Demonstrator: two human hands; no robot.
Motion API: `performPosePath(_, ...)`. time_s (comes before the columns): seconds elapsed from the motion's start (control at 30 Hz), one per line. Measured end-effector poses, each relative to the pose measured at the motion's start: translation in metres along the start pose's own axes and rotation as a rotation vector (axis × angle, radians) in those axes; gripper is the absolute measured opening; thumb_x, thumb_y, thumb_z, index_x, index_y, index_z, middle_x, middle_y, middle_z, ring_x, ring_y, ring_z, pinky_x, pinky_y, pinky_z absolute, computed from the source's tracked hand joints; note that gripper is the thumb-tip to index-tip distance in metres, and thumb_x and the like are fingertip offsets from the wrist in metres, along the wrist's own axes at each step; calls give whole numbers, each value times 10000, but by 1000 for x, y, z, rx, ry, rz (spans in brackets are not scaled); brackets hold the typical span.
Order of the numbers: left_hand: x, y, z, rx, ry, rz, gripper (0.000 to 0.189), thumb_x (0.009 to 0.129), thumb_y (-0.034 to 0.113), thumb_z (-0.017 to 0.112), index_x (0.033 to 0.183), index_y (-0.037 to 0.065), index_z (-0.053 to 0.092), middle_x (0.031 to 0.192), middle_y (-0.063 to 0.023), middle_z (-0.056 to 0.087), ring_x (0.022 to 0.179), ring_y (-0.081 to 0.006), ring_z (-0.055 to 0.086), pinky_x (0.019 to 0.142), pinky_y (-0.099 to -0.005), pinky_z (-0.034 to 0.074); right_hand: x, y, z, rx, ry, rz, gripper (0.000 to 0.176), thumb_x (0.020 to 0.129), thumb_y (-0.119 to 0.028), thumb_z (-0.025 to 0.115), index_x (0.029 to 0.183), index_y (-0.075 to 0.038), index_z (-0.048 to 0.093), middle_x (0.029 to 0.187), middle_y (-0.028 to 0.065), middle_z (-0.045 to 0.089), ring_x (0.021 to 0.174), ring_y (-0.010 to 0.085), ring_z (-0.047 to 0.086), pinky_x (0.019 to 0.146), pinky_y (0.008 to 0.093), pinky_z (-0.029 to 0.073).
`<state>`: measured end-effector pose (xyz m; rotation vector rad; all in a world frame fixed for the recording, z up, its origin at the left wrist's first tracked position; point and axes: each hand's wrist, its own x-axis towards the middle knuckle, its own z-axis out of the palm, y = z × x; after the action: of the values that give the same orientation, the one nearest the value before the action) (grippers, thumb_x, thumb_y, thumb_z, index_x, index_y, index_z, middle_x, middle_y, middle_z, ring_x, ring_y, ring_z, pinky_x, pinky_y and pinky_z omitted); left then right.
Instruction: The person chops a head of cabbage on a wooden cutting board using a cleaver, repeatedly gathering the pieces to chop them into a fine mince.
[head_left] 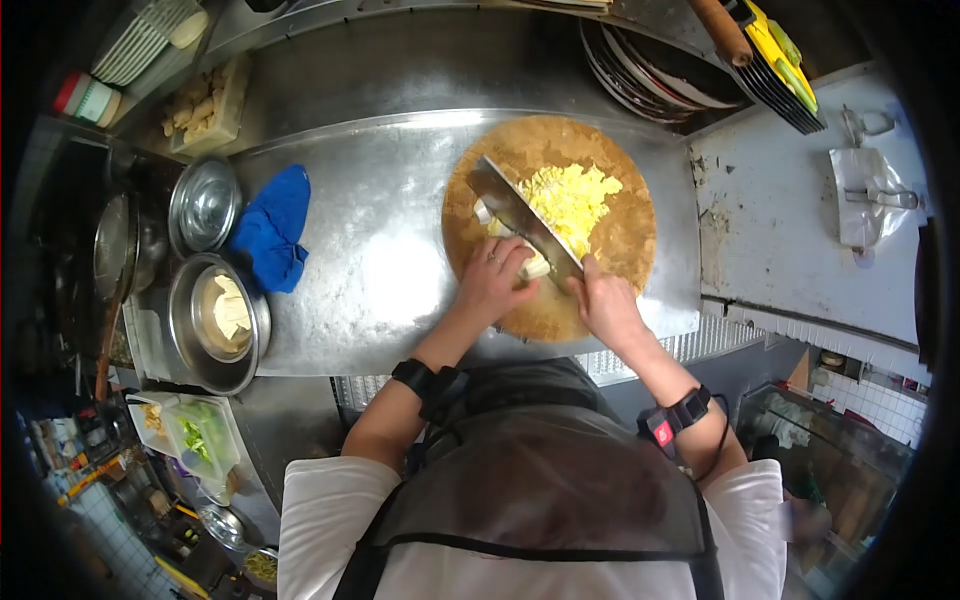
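Observation:
On a round wooden cutting board (625,215) lies a heap of chopped yellow-green vegetable (572,205). My right hand (608,300) grips a wide-bladed cleaver (522,214), whose blade runs diagonally across the board, along the left edge of the heap. Left of the blade, my left hand (494,277) presses on a pale uncut vegetable piece (536,264), its fingers bent and close to the blade. A small white piece (482,211) lies near the blade at the board's left side.
A blue cloth (275,230) lies left on the steel counter (370,240), beside a metal bowl (205,205) and a larger bowl (258,330) holding something pale. Stacked plates (640,75) stand at the back. Plastic tubs (225,450) sit lower left.

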<state>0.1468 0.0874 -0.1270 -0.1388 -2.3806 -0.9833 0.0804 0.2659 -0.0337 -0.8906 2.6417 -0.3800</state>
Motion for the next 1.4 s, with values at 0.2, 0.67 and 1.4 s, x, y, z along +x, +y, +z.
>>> performPosePath(0.2,-4,3,-5,23,37,-28,394,656,134,771,998,67,588,1034,-93,532,939,-291,538,818,-390,481,-18,19,-17,41,94,-125,234,925,-151,551,1038,25,447,578,206,585,559,418,596,505,490,470)
performPosePath(0.67,-3,-2,0,-25,20,-19,382,656,149,774,955,44,561,1047,-109,525,939,-301,533,815,-396,480,-46,-6,-47,-110,-32,-92,196,912,-111,560,891,9,406,508,180,544,483,393,573,457,470,460)
performPosePath(1.4,-11,3,-9,-5,20,-17,373,661,123,749,980,54,569,1052,-111,532,947,-301,548,819,-406,476,-21,3,-27,6,109,-123,217,911,-132,566,995,29,447,570,214,577,553,408,601,506,491,470)
